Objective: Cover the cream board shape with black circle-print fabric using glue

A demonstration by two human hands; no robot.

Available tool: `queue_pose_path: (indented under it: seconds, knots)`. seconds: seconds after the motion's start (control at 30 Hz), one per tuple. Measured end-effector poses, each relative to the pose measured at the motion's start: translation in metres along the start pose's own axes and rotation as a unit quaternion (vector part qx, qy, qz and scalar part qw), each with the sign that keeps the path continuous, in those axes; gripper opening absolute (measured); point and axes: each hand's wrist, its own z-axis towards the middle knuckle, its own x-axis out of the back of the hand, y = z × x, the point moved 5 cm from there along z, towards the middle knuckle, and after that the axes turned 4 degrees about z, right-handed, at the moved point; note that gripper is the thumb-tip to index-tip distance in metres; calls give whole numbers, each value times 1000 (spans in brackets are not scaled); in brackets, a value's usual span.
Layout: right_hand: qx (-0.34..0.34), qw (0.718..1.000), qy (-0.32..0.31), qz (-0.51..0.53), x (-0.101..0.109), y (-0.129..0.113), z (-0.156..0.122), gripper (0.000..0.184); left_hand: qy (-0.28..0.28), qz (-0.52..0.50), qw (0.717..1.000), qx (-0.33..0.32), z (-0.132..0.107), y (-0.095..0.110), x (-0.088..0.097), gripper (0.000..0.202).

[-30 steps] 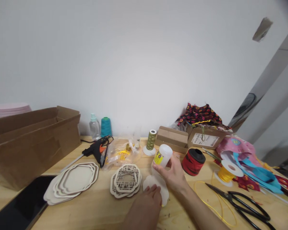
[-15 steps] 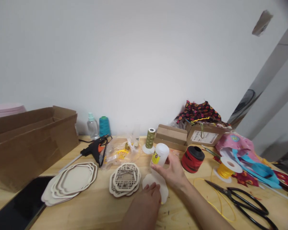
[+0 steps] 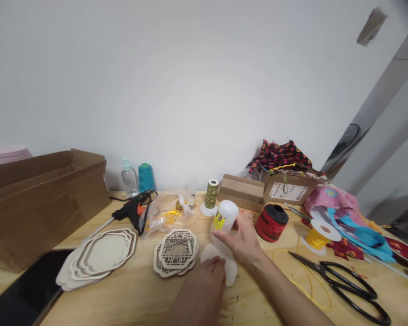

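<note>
Work looks partway along — the right hand (image 3: 244,238) grasps the white bottle (image 3: 227,213) at the far edge of the pale plate (image 3: 230,268) on the bench (image 3: 139,301), the left hand (image 3: 211,277) resting unclenched on it — with lattice panels (image 3: 177,263) untouched.

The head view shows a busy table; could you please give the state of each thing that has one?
White bottle: held tilted in right hand
Pale panel: flat under left hand
Scissors: blades closed
Long cardboard box: open
Small box: open
Labelled box: open, filled
Clear bottle: upright, capped
Glue gun: lying down
Green spool: upright
Teal spool: upright
Red spool: upright
Yellow spool: upright
Fretwork pieces: stacked
Plain pieces: stacked
</note>
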Motion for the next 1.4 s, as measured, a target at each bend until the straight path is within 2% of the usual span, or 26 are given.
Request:
queue_pose_path:
  seconds: [0.2,0.43,0.63,0.9,1.17,1.3,1.4]
  knots:
    - [-13,1000,-18,19,0,2,0,22,14,-16,1000,3,1,-2,1,38]
    - [3,1000,-16,10,0,0,0,23,-8,-16,1000,3,-1,-2,0,40]
    - [-4,1000,9,3,1,2,0,22,7,-22,1000,-8,-1,-3,-1,40]
    - [7,1000,3,-6,1,3,0,22,-2,-23,1000,4,0,-2,1,39]
    - [-37,996,38,68,9,11,0,25,-17,-9,1000,-8,0,-2,-1,41]
    - [-26,997,12,67,4,10,-2,25,-25,-2,1000,-11,2,-2,-6,38]
    - [-8,999,-2,43,0,9,-3,27,-9,-5,1000,-16,3,-2,-6,34]
